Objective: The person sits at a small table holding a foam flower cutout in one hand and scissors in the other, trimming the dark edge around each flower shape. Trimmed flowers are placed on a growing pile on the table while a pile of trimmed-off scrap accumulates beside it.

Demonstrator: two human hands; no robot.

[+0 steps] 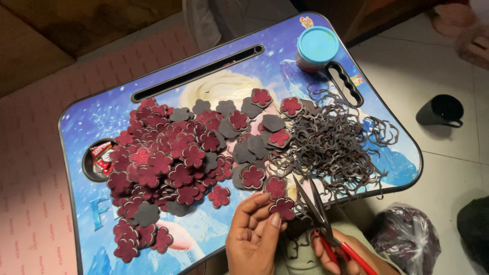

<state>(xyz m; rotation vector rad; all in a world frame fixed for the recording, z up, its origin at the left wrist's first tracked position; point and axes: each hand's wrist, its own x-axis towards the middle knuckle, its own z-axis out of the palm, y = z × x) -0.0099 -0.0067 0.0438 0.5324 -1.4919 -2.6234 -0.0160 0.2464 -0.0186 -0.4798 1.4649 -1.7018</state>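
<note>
I see my left hand (253, 235) at the near edge of the worktop (97, 122), its fingers (268, 211) pinched closed on 1 maroon flower cutout (283, 208). My right hand (340, 253) is wrapped shut around the red handles of the scissors (318, 214), whose dark blades point up just beside that flower.

My judgement: the blade tips sit very near my left fingertips, so a hurried snip could nick skin or clip a petal off the flower. The curly trimmings (333, 140) heaped toward the right edge already overhang the rim, and a nudge from my wrist could send them onto the floor. The big flower pile (163, 163) on the left half is loosely stacked and could slide if the worktop tips.

The worktop is a small lap tray printed in blue with a cartoon picture, a long slot along its far edge and a handle cutout at the far right corner, where a tub with a turquoise lid (317, 47) stands. It rests over pale floor tiles (438, 71), with a pink mat (30, 193) on the left, a black mug (441, 110) and a dark plastic bag (407, 237) on the right.
</note>
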